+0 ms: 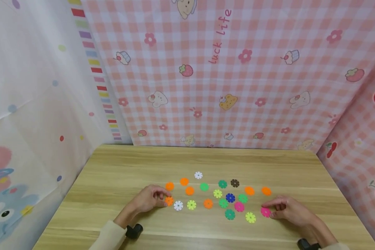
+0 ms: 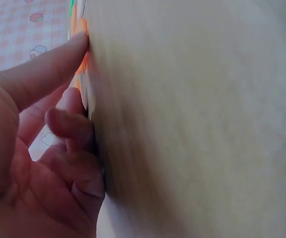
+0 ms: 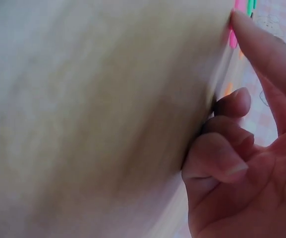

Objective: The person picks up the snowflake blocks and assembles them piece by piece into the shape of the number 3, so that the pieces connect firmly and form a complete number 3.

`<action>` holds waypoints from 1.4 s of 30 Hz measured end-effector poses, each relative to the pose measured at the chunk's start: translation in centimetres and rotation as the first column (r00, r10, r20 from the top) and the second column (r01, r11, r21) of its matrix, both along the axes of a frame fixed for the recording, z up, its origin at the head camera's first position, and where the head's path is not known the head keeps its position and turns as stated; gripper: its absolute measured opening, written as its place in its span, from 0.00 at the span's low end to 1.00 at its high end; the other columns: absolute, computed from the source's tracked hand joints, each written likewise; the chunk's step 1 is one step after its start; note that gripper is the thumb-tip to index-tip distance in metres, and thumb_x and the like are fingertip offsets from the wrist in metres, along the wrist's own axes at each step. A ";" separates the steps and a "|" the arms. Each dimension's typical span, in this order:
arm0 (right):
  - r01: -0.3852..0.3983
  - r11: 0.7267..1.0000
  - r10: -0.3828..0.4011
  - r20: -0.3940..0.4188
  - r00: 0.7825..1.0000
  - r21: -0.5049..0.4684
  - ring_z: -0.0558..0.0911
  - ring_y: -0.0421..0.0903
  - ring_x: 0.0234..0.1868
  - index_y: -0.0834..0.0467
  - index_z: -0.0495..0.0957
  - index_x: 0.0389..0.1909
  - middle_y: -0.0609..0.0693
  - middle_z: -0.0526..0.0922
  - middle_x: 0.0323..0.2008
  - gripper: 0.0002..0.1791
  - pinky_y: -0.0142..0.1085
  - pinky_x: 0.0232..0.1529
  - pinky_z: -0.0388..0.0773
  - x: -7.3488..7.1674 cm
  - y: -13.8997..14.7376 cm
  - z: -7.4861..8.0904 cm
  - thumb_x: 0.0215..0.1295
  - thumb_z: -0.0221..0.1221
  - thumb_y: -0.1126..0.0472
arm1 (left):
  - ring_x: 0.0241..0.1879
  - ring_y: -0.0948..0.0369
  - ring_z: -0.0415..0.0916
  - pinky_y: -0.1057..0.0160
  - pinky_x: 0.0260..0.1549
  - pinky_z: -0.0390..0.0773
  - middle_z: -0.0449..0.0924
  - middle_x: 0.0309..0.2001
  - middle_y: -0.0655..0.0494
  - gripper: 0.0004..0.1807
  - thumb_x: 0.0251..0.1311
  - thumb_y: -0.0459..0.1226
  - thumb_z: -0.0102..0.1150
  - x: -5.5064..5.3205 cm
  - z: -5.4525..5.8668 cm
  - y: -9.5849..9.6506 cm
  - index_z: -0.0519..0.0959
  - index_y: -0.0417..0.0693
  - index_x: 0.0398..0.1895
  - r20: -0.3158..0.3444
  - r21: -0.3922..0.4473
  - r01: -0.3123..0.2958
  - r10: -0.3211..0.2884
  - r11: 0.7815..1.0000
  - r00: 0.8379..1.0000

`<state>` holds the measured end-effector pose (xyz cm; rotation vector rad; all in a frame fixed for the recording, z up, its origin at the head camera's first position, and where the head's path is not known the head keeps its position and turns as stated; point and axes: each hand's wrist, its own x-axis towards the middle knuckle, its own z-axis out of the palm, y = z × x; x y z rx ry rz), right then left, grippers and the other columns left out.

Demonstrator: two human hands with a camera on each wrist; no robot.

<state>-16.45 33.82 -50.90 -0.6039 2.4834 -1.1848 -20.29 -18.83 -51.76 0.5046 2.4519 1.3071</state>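
Pinching an orange disc with left fingers at near left, a pink disc with right fingers at right, on the worktop; partly hidden, edge-on in wrist views.

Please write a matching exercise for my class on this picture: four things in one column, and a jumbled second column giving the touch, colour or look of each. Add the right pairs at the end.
Column one
1. Left hand
2. Right hand
3. Farthest-back disc
4. Tabletop

Column two
A. Touches a pink disc
B. Has a wood-grain look
C. Touches an orange disc
D. Is white

Right pairs: 1-C, 2-A, 3-D, 4-B
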 end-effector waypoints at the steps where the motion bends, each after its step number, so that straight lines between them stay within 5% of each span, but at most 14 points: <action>1: -0.004 1.000 0.004 0.009 1.000 -0.008 0.67 0.35 0.28 0.61 0.84 0.48 0.46 0.74 0.29 0.17 0.32 0.25 0.63 0.0 -0.1 0.1 0.58 0.68 0.63 | 0.29 0.62 0.66 0.70 0.28 0.65 0.75 0.32 0.54 0.13 0.50 0.33 0.75 0.0 0.1 0.0 0.86 0.50 0.40 0.001 -0.001 0.000 0.000 1.000 1.000; 8: -0.006 0.997 0.009 0.049 0.999 -0.072 0.66 0.38 0.28 0.62 0.77 0.42 0.54 0.68 0.28 0.14 0.33 0.25 0.60 -0.1 -0.4 0.2 0.57 0.69 0.65 | 0.30 0.60 0.68 0.69 0.29 0.67 0.77 0.35 0.55 0.13 0.49 0.31 0.74 0.1 0.5 0.0 0.84 0.52 0.38 -0.051 -0.014 -0.018 0.017 1.000 0.999; 16: 0.083 0.995 -0.079 0.078 0.994 -0.052 0.74 0.40 0.33 0.63 0.74 0.36 0.51 0.77 0.32 0.07 0.30 0.32 0.71 0.0 -1.0 0.5 0.60 0.61 0.73 | 0.32 0.61 0.73 0.67 0.32 0.72 0.80 0.32 0.60 0.11 0.56 0.29 0.69 0.4 0.2 0.3 0.82 0.53 0.38 -0.138 -0.051 -0.031 0.023 0.998 0.990; 24: 0.133 0.982 -0.123 0.085 0.989 -0.132 0.79 0.38 0.35 0.69 0.73 0.45 0.56 0.82 0.34 0.16 0.32 0.35 0.79 -0.3 -2.1 1.9 0.56 0.52 0.80 | 0.32 0.63 0.79 0.68 0.35 0.78 0.84 0.32 0.57 0.13 0.58 0.23 0.61 0.3 0.7 0.7 0.85 0.46 0.42 -0.157 0.021 -0.063 0.065 0.998 0.986; 33: 0.199 0.962 -0.205 -0.015 0.979 -0.185 0.82 0.43 0.35 0.66 0.78 0.49 0.57 0.82 0.36 0.15 0.33 0.34 0.81 -1.2 -6.0 3.6 0.61 0.56 0.76 | 0.38 0.53 0.83 0.61 0.37 0.84 0.85 0.41 0.49 0.12 0.63 0.27 0.61 0.3 2.6 1.8 0.85 0.44 0.47 -0.010 0.158 -0.113 0.116 0.981 0.993; 42: 0.157 0.932 -0.171 -0.014 0.985 -0.328 0.85 0.48 0.35 0.68 0.77 0.51 0.62 0.84 0.37 0.12 0.41 0.37 0.85 -1.2 -10.0 4.3 0.67 0.57 0.73 | 0.38 0.43 0.84 0.51 0.39 0.85 0.83 0.39 0.44 0.14 0.62 0.28 0.62 0.7 4.5 4.2 0.81 0.33 0.51 0.086 0.307 -0.149 0.128 0.940 0.988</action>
